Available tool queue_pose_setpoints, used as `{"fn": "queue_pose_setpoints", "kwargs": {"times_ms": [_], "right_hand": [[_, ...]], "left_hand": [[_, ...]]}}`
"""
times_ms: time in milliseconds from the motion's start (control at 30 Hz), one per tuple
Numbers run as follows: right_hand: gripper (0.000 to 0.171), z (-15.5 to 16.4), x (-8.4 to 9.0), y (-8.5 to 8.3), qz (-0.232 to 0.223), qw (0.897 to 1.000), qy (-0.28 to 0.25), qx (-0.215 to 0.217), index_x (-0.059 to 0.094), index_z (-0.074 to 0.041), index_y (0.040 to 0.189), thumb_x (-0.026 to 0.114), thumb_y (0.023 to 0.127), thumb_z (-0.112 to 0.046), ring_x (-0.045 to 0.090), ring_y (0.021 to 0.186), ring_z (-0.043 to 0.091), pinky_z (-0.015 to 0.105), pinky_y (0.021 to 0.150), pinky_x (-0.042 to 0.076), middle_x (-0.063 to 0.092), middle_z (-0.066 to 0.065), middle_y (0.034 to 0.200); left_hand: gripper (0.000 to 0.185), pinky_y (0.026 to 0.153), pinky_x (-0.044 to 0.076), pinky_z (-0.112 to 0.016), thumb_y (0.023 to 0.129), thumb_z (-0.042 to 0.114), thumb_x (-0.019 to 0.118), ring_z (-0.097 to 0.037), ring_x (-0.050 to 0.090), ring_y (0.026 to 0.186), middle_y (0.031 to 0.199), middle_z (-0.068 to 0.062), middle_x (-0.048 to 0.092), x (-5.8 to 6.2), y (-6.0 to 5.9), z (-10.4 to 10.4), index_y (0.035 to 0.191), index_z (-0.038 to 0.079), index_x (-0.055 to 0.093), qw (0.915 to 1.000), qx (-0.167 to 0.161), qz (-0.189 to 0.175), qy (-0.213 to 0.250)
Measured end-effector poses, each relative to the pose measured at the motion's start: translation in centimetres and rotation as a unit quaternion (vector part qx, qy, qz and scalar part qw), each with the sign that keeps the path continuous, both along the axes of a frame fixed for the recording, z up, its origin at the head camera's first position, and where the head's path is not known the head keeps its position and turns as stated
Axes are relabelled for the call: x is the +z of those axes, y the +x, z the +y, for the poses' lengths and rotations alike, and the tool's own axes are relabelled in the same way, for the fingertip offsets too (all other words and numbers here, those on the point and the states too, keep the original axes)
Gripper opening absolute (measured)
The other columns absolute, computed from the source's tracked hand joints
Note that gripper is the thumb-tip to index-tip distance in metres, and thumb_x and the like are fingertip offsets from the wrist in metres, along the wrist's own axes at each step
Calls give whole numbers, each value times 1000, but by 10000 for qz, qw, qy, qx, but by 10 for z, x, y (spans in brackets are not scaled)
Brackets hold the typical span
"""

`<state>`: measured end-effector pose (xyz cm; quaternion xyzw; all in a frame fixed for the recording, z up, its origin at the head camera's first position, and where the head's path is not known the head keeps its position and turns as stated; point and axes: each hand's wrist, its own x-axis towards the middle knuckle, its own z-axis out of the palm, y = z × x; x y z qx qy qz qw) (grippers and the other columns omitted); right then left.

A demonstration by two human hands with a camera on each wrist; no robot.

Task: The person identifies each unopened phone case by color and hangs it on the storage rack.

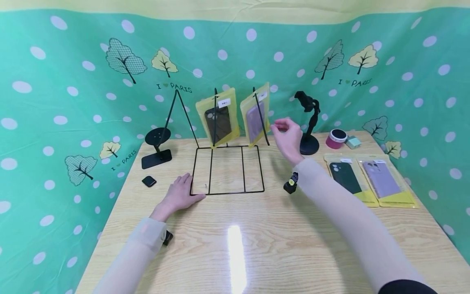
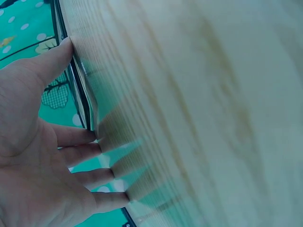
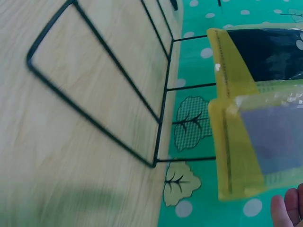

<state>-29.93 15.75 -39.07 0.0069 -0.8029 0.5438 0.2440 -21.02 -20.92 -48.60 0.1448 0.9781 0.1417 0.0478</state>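
Observation:
A black wire display rack point(image 1: 226, 169) stands mid-table, its flat base frame toward me and its uprights behind. Two yellow-edged phone-case packages hang on the uprights: one with a dark case point(image 1: 217, 117) point(image 3: 265, 52), one with a lilac case point(image 1: 256, 114) point(image 3: 265, 146). My left hand point(image 1: 180, 194) point(image 2: 42, 156) lies flat on the table with straight fingers at the base frame's near-left corner. Just right of the lilac package hovers my right hand point(image 1: 287, 136), fingers loosely curled, holding nothing; only its fingertips point(image 3: 289, 208) show in the right wrist view.
Two more packaged cases, dark green point(image 1: 348, 178) and lilac point(image 1: 385, 181), lie at the right. A black phone holder point(image 1: 309, 122), a pink-and-white round tin point(image 1: 336, 139) and a mint block point(image 1: 353, 142) stand behind. A round black stand point(image 1: 157, 147) and small black square point(image 1: 149, 181) sit left.

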Motion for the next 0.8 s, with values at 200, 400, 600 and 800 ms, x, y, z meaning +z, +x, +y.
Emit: {"fn": "queue_pose_setpoints", "kwargs": {"times_ms": [200,400,600,800], "right_hand": [[20,15,-8,10,-97,9994,280,178,68,-8,104,70,89,-22,62,86,12,27,75,50,67,2,96],[25,30,-14,21,-296,9955,805,415,68,-9,107,69,89,-27,62,86,12,29,76,50,68,1,97],[25,56,-23,36,-563,9911,1149,364,68,-9,108,68,90,-26,61,87,14,30,77,50,67,2,98],[26,89,-39,49,-771,9852,1493,342,67,-6,108,68,90,-25,61,91,20,36,79,50,66,7,100]], "left_hand": [[91,99,27,-64,85,53,65,-53,28,129,145,-31,31,1,1,0,140,-13,35,10000,6,-8,-20],[90,99,27,-64,85,52,65,-52,27,130,145,-31,31,2,1,1,140,-13,35,10000,11,-37,-39],[92,100,26,-64,85,54,63,-53,26,130,146,-31,29,-1,-2,1,141,-13,34,10000,-22,-81,-34],[92,100,26,-63,85,54,64,-53,27,129,145,-32,30,-2,-2,0,140,-13,33,10000,-15,-4,-25]]}}
